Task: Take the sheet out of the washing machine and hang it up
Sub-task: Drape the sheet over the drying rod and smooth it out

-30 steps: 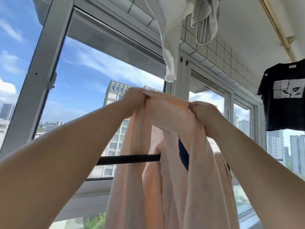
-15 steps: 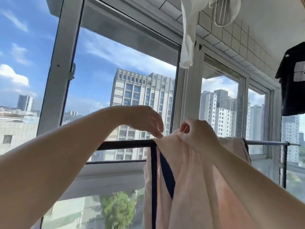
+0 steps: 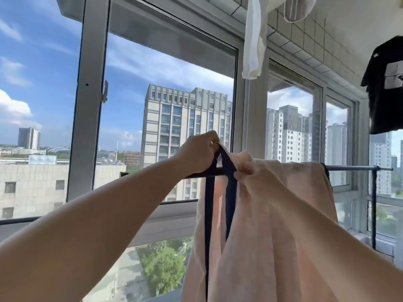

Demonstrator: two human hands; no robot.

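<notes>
Currently the pale pink sheet (image 3: 272, 225) hangs draped over the horizontal rail (image 3: 353, 168) in front of the window (image 3: 170, 118). Left hand (image 3: 199, 152) pinches the sheet's dark blue edge band (image 3: 226, 159) at its peak above the rail. Right hand (image 3: 250, 171) is closed on bunched pink fabric just beside it.

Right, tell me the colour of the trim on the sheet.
Dark navy trim on a pale peach-pink sheet, seen in the head view.
</notes>
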